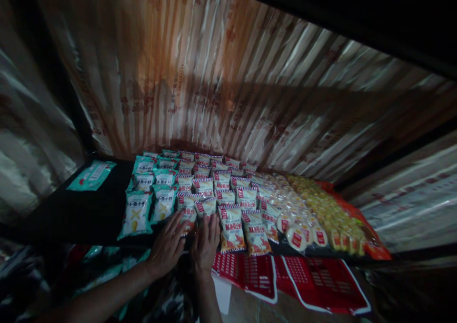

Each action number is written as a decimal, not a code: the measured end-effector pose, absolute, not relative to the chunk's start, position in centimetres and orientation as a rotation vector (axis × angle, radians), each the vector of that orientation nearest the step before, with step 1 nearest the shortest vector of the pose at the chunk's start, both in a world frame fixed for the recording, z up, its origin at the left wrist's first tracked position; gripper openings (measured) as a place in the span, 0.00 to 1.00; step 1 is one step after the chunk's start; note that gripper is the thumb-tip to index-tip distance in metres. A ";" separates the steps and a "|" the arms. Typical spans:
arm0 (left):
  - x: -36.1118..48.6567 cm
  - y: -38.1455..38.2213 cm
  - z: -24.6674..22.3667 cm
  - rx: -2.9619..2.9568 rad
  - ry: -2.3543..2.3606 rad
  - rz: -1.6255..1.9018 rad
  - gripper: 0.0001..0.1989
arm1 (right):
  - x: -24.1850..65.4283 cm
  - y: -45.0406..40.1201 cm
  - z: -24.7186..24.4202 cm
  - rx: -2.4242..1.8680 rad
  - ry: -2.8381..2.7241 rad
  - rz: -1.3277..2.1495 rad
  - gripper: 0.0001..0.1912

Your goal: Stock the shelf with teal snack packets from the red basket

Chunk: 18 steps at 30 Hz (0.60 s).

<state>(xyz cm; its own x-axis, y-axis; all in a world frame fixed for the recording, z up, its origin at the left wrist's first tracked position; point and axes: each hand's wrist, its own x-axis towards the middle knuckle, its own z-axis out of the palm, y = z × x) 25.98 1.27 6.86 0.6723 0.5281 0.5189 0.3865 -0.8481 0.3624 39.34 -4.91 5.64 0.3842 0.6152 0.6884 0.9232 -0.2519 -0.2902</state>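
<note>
Left hand (167, 247) and right hand (206, 242) open, we touch bags (188, 203) on a dark shelf (89, 213).
Plastic sheeting (221, 80) stands behind; round packs (297, 238) lie right, red baskets (259, 276) below.

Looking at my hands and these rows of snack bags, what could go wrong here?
The front white-and-red bags sit right at the edge of the black shelf, so a nudge from the hands might tip one off. The round snacks are packed tightly beside them, so pushing the rows sideways could bunch them up.
</note>
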 end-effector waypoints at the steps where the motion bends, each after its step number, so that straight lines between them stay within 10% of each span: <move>1: 26.4 1.4 6.6 2.647 0.759 0.932 0.27 | 39.4 -4.8 5.5 -1.970 -1.320 -0.576 0.29; 18: 27.9 2.9 5.0 2.671 0.778 0.967 0.32 | 40.6 -3.5 5.2 -1.888 -1.278 -0.446 0.26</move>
<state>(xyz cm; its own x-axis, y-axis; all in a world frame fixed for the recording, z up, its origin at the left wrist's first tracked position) 27.89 2.95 5.01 0.6481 0.5385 0.5384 0.4106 -0.8426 0.3485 40.56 -3.45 5.21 0.4289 0.6124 0.6641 0.8926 -0.1741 -0.4159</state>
